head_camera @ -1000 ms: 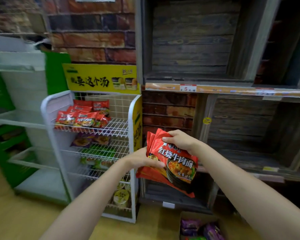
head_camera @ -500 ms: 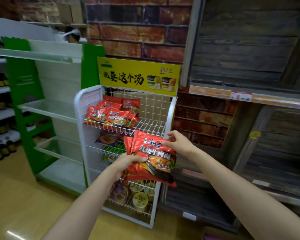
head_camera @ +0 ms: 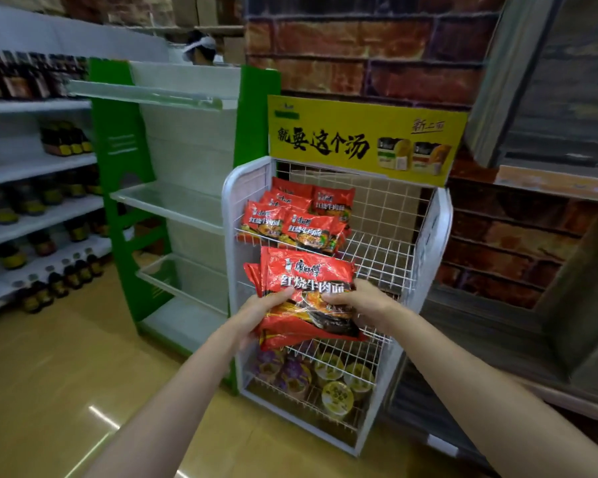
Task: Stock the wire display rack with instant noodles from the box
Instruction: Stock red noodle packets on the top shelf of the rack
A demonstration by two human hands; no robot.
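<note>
Stack of red noodle packs (head_camera: 304, 298) gripped by left hand (head_camera: 265, 310) & right hand (head_camera: 354, 303), fingers curled round both edges, prob. to keep packs aligned; held just before wire rack (head_camera: 425, 243), below part-filled top shelf (head_camera: 377, 257).

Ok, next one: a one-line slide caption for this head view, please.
Both hands, left and right, hold a stack of red noodle packets before the white wire rack, its top shelf partly stocked.

A brick wall (head_camera: 359, 46) stands behind. Green shelving (head_camera: 118, 160) sits left on a glossy yellow floor (head_camera: 49, 374). Bottles (head_camera: 63, 139) line far-left shelves.
</note>
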